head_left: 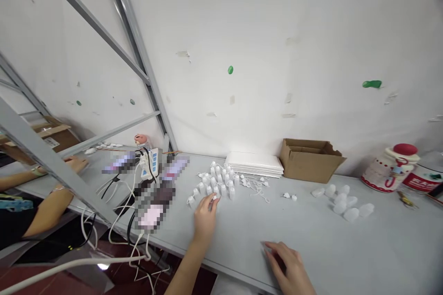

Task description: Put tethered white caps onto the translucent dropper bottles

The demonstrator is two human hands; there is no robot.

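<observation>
My left hand (pixel 205 214) reaches out over the grey table (pixel 311 244), its fingertips pinched on a small white plastic piece (pixel 215 197) at the near edge of a cluster of several small white upright pieces (pixel 221 182). My right hand (pixel 289 265) rests flat on the table near the front edge, fingers spread, holding nothing. Loose white pieces with thin strings (pixel 258 186) lie just right of the cluster.
A stack of white sheets (pixel 256 164) and an open cardboard box (pixel 309 159) stand at the back. Clear plastic caps (pixel 344 203) lie to the right, near a red-lidded jar (pixel 389 168). A power strip (pixel 150 163) with cables sits left. Another person's arms (pixel 48 193) work behind a metal frame (pixel 44 156).
</observation>
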